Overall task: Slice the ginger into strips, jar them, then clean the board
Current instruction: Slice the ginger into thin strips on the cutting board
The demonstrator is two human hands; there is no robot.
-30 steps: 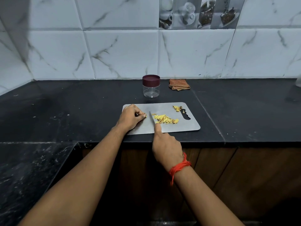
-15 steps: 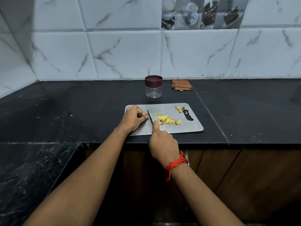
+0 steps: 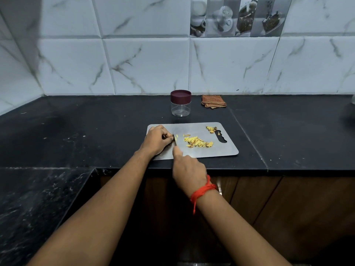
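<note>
A small piece of ginger (image 3: 171, 138) sat on the left of the board (image 3: 221, 150), pinched in the curled fingers (image 3: 167, 135) of the left hand (image 3: 156, 140). Cut strips (image 3: 197, 142) lay heaped to its right. The right hand (image 3: 189, 169) gripped the knife (image 3: 175, 143), its blade just beside those fingertips. With so little to hold, a slip could nick a finger. The lidded jar (image 3: 180, 103) stood behind the board on the tabletop (image 3: 96, 131).

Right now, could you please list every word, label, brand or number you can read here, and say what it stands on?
None: no text is readable in this view.
The jar shows no label.
The cutting board shows no brand mark.
The picture tile shows cups and dishes, no lettering I can make out.
</note>
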